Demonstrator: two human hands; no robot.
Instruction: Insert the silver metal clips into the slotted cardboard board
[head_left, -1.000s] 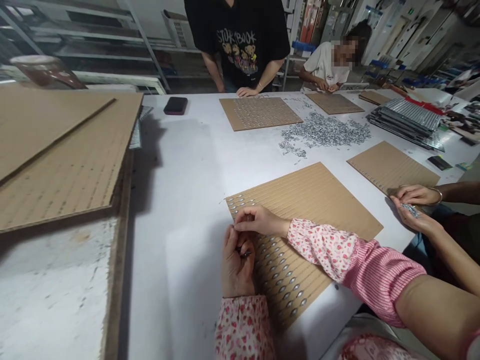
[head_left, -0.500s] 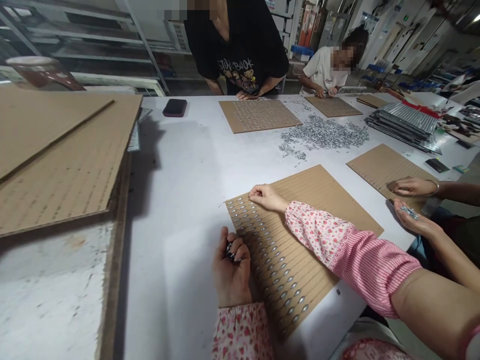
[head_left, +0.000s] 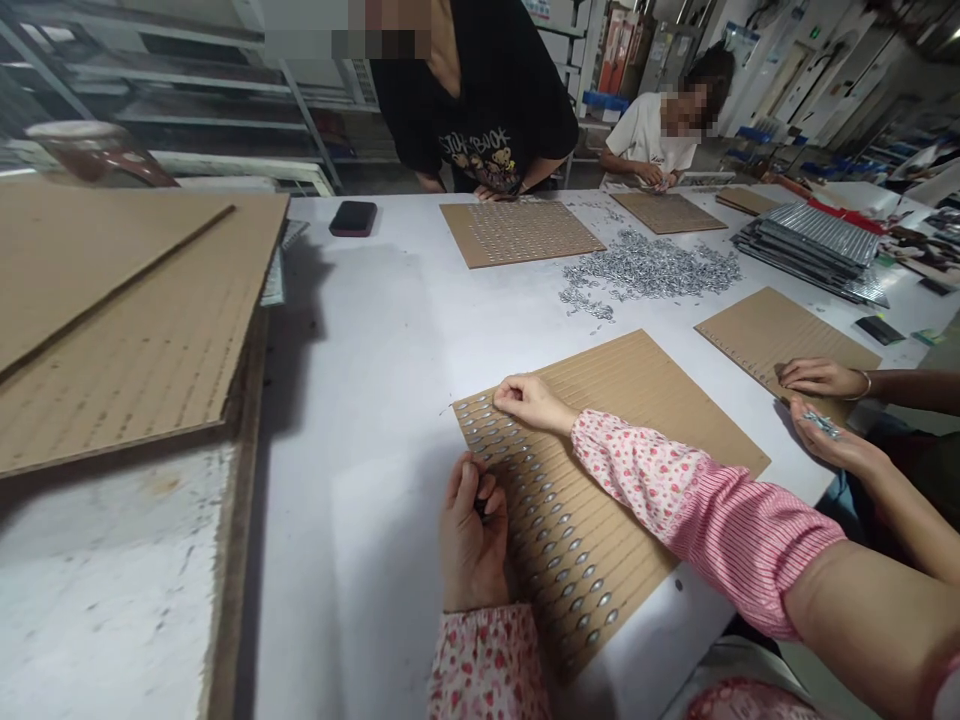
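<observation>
A ribbed cardboard sheet [head_left: 637, 420] lies before me, with rows of small silvery leaf-shaped pieces [head_left: 564, 545] along its left side. My right hand [head_left: 531, 402] rests at the sheet's far left end, thumb and fingertips pinched together near the rows. Whatever the pinch may hold is hidden by the fingers. Close to the sheet's left edge, my left hand [head_left: 476, 535] is palm up with its fingers curled over small metal pieces [head_left: 481, 507], which show only as a dark patch. Both forearms wear pink patterned sleeves.
A heap of loose silvery pieces [head_left: 652, 268] lies farther back. At the right, a co-worker's hands [head_left: 825, 380] work over another cardboard sheet [head_left: 772, 325]. Two more people stand or sit across the table. Stacked cardboard [head_left: 135, 330] occupies the left, near a dark box [head_left: 352, 218].
My left hand has shifted slightly right and up, toward the sheet, its fingers now covering more of the pieces. My right hand has moved slightly down and left, still pinched.
</observation>
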